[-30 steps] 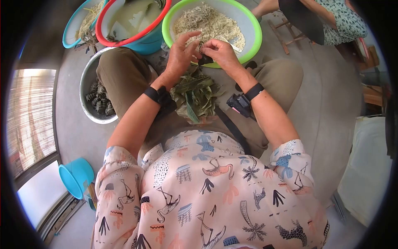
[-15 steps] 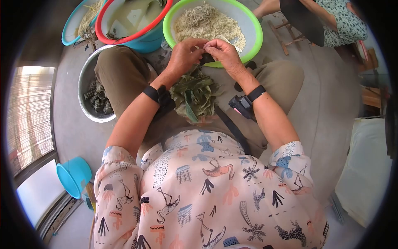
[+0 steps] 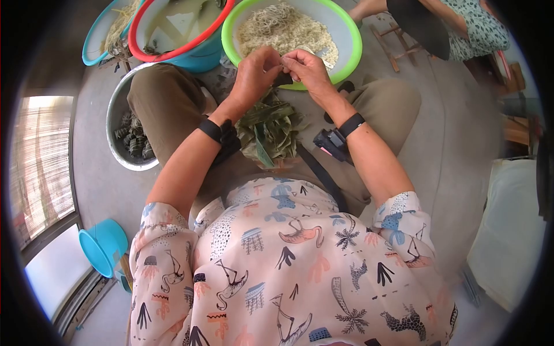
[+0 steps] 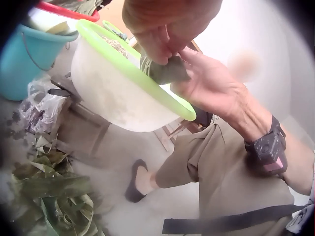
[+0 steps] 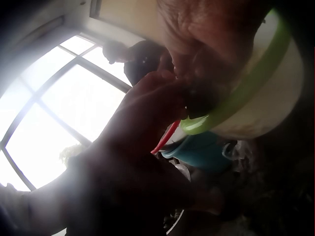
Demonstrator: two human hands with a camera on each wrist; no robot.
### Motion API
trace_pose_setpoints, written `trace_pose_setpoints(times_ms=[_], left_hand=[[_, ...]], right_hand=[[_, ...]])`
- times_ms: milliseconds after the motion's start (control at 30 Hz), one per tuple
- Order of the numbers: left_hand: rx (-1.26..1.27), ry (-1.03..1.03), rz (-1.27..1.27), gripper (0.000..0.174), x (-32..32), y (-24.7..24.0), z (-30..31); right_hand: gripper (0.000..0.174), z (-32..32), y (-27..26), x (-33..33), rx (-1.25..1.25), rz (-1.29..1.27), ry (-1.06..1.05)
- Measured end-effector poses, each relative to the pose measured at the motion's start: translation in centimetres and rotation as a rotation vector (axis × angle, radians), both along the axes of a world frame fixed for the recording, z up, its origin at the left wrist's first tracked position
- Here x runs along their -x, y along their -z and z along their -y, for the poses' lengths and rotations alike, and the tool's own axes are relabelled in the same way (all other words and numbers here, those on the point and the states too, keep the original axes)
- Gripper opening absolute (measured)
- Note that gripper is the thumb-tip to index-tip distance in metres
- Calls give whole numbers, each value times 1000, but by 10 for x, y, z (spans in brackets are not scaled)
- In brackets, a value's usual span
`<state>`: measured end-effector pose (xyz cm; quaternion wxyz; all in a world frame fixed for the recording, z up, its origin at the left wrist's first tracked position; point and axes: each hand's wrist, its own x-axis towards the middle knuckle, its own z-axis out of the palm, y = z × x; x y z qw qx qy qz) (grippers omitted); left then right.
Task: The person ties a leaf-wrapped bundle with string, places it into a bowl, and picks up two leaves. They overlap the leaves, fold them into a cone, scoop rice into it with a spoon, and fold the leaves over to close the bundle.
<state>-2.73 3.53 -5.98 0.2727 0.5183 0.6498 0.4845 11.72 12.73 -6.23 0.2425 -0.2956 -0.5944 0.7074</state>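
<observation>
A dark green leaf-wrapped bundle (image 4: 167, 72) is held between both hands at the near rim of the green-rimmed basin (image 3: 355, 57). The left hand (image 3: 254, 75) curls round its left side, and the right hand (image 3: 309, 72) pinches with thumb and forefinger close beside it. In the left wrist view the left hand (image 4: 170, 24) comes from above and the right hand (image 4: 214, 86) supports the bundle from the right. The right wrist view is dark; the bundle there is hardly visible. Most of it is hidden by fingers in the head view.
Green leaves (image 3: 270, 135) lie between the legs. A metal basin (image 3: 113, 138) at left holds several dark wrapped bundles. Behind it stand a red-rimmed tub (image 3: 134, 43) and a blue-rimmed basin (image 3: 86, 49). A blue bucket (image 3: 104, 248) is lower left. Another person (image 3: 456, 29) sits at upper right.
The left hand's raised, spread fingers have come down and curled in close to the right fingertips. The basins have shifted slightly left in the head view.
</observation>
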Motion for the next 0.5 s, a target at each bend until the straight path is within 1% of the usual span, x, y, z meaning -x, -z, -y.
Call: trace_pose_setpoints(times_ms=[33, 67, 133, 267, 333, 367, 433, 500], left_hand=[[-52, 10, -64, 15, -1, 2, 0], [-52, 12, -64, 15, -1, 3, 0], [-168, -17, -280, 14, -1, 4, 1], [-236, -2, -338, 15, -2, 6, 2], [-122, -6, -169, 12, -3, 5, 3], [-122, -3, -169, 12, -1, 5, 2], [221, 3, 176, 13, 3, -6, 3], [213, 25, 224, 14, 6, -1, 2]], right_hand=[[10, 0, 0, 0, 22, 13, 3], [10, -1, 0, -1, 23, 13, 5], [10, -2, -3, -2, 49, 26, -4], [10, -5, 2, -2, 65, 51, -27], [11, -4, -2, -1, 96, -16, 0], [11, -5, -2, -2, 97, -16, 3], [14, -8, 0, -4, 31, -12, -61], [16, -8, 2, -5, 6, 17, -83]])
